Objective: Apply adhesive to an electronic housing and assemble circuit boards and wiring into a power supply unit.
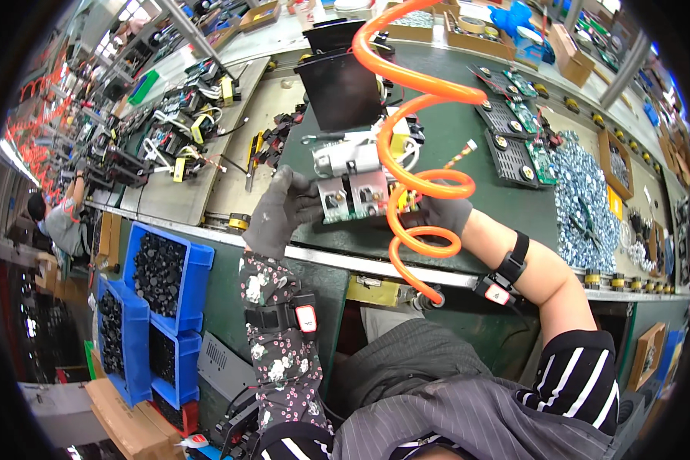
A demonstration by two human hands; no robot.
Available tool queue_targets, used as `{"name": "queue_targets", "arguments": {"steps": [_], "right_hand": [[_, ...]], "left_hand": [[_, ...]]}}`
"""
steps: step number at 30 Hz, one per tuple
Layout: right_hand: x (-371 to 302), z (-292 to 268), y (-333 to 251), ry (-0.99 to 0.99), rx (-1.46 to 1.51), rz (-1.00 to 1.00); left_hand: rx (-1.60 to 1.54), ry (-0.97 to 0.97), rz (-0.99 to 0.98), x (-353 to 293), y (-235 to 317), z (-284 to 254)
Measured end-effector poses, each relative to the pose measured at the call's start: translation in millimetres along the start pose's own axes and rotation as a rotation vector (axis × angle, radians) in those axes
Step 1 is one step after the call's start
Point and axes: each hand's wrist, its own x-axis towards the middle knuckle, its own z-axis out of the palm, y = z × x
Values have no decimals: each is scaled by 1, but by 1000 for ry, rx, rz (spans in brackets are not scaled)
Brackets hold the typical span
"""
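Observation:
In grey gloves, my two hands hold a circuit board assembly (pixel 350 198) upright over the green bench mat. It carries pale metal heat sinks, a silver cylinder-like part and white wires. My left hand (pixel 280 211) is closed on the board's left edge. At its right side is my right hand (pixel 443 215), its fingers closed on the board and partly hidden behind an orange coiled hose (pixel 429 184). The hose hangs in front of the assembly and covers part of it. Just beyond the board stands a dark flat panel (pixel 341 92).
Grey housings with green boards (pixel 514 157) lie to the right, near a heap of small metal parts (pixel 583 192) with pliers on it. Blue bins (pixel 165 268) of black parts stand at left. More wired assemblies (pixel 184 138) sit at far left. A co-worker (pixel 65 222) is beyond.

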Motion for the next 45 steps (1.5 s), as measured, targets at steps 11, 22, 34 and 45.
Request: {"name": "queue_targets", "arguments": {"steps": [11,22,34,45], "right_hand": [[53,-38,-1,-414,-470,-229],[155,-48,-54,-286,-882,-709],[89,8,-43,60,-1420,-754],[62,6,-59,256,-1255,-1243]], "left_hand": [[18,-63,67,31,4,8],[233,-312,321,43,22,-9],[614,-93,410,23,8,-25],[-106,-56,518,33,36,-12]]}}
